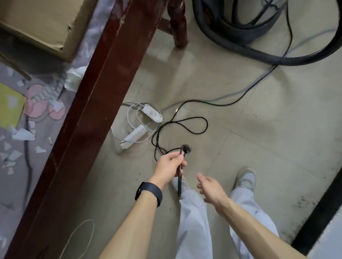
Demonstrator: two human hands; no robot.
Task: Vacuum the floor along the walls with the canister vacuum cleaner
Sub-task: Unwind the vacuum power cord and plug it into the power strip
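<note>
My left hand (pixel 170 163) grips the vacuum's black power cord just below its plug (pixel 186 149), which points up and away from me. The black cord (pixel 187 122) loops over the tiled floor and runs off toward the upper right. My right hand (pixel 209 188) hovers beside it, fingers relaxed and holding nothing. Two white power strips (pixel 151 113) (pixel 134 135) with coiled white leads lie on the floor just beyond the plug. The thick dark vacuum hose (pixel 241 46) curls at the top right, around the canister's pale body (pixel 262 6), which is cut off by the frame.
A dark red wooden bed frame (pixel 98 93) runs diagonally on the left, its turned leg (pixel 178 21) near the hose. A cardboard box (pixel 30 24) and paper scraps lie on the bedding. A black skirting strip (pixel 326 197) marks the wall at lower right. My feet stand below my hands.
</note>
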